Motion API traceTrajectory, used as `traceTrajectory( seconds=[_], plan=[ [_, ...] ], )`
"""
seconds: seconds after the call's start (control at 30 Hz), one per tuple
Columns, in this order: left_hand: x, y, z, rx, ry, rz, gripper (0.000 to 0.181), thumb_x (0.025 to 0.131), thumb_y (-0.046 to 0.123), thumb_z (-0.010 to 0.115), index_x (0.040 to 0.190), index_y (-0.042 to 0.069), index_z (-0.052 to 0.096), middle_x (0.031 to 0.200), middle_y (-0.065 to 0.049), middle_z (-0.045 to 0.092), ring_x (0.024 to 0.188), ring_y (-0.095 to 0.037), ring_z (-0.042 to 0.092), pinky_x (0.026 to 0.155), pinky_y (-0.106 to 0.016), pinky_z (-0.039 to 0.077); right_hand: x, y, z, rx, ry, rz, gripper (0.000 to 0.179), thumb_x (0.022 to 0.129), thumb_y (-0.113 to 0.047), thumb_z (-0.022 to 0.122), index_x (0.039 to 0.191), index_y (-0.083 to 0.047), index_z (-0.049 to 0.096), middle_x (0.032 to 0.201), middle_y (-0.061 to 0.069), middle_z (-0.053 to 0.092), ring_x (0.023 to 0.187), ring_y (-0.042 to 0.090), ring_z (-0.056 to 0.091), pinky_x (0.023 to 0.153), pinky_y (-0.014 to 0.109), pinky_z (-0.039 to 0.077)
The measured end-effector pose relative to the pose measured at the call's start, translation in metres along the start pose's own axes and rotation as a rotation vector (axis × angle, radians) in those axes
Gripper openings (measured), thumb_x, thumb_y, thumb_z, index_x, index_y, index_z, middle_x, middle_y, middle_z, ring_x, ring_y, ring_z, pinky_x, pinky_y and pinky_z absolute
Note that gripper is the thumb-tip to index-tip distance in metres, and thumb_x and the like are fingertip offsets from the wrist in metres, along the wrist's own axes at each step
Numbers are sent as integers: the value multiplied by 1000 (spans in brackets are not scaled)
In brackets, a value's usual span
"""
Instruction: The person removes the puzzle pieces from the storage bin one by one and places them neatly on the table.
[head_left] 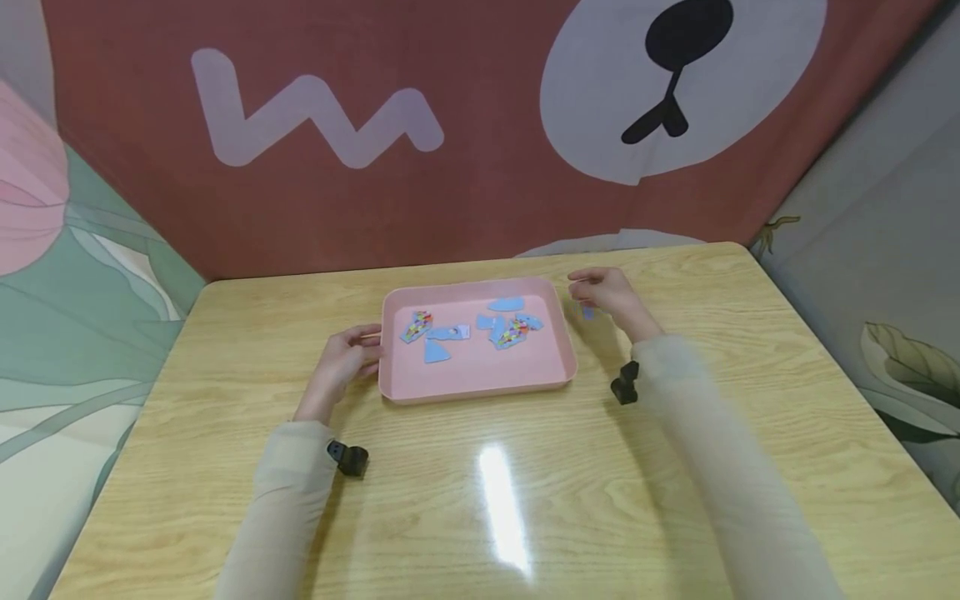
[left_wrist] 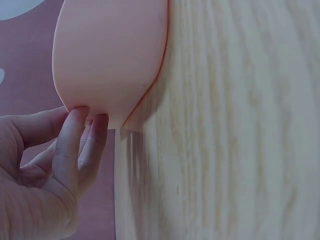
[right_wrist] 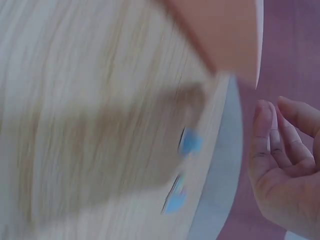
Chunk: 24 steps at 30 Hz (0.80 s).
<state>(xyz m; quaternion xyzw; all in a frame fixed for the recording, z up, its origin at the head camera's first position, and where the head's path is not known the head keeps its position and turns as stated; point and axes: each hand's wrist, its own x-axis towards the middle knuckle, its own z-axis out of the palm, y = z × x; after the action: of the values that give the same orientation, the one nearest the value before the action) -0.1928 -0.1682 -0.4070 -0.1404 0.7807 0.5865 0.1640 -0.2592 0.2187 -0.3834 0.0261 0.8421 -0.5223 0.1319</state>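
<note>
A pink tray [head_left: 480, 392] lies on the table with several flat light-blue pieces [head_left: 437, 351] in it, some printed with multicoloured spots. My left hand [head_left: 345, 362] is at the tray's left end; in the left wrist view its fingertips [left_wrist: 77, 116] touch the outer wall. Just past the right end hovers my right hand [head_left: 606, 293], fingers loosely bent and nothing between them. Below it on the wood, the right wrist view shows a small blue piece [right_wrist: 190, 142] and another printed one [right_wrist: 175, 197], both blurred.
The light wood table [head_left: 420, 508] meets a reddish wall covering [head_left: 480, 200] with a cartoon print at its back edge. Patterned coverings hang at both sides. A black wrist camera [head_left: 348, 458] sits on the left sleeve, another [head_left: 625, 383] on the right.
</note>
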Motion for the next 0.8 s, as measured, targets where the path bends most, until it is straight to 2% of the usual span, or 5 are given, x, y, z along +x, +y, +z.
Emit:
traceTrajectory(
  seconds=[0.1, 0.2, 0.43, 0.67, 0.8],
  plan=[
    [0, 1, 1, -2, -2, 4, 50, 96, 3, 50, 145, 6, 40, 141, -21, 47, 109, -15, 56, 73, -11, 53, 2, -10, 17, -2, -31, -11, 40, 96, -9, 52, 134, 4, 50, 133, 27, 53, 96, 12, 60, 101, 41, 50],
    [0, 0, 1, -4, 1, 8, 50, 95, 3, 51, 144, 5, 40, 141, -22, 48, 102, -10, 58, 72, -11, 53, 3, -18, 36, -15, -59, -29, 39, 95, -7, 54, 133, 3, 53, 129, 25, 57, 93, 9, 59, 94, 35, 53],
    [-2, 1, 1, -1, -2, 23, 50, 95, 3, 52, 144, 3, 40, 141, -23, 48, 91, -2, 58, 70, -10, 53, 0, -34, 77, -77, -109, -101, 33, 90, -4, 60, 123, 3, 61, 103, 16, 67, 75, 7, 56, 69, 20, 50],
    [-2, 2, 0, -3, -6, 21, 50, 96, 3, 51, 144, 3, 39, 141, -23, 47, 91, -2, 57, 72, -10, 53, -5, -43, 111, -129, -203, -102, 32, 92, -6, 56, 123, -1, 62, 111, 16, 65, 80, 17, 60, 71, 26, 53],
    [-2, 1, 0, -4, -5, 27, 50, 95, 3, 51, 144, 3, 39, 141, -24, 47, 91, -2, 58, 71, -10, 53, -2, -43, 129, -99, -232, -103, 31, 90, 0, 55, 120, 1, 63, 109, 18, 66, 76, 19, 62, 69, 28, 56]
  ],
)
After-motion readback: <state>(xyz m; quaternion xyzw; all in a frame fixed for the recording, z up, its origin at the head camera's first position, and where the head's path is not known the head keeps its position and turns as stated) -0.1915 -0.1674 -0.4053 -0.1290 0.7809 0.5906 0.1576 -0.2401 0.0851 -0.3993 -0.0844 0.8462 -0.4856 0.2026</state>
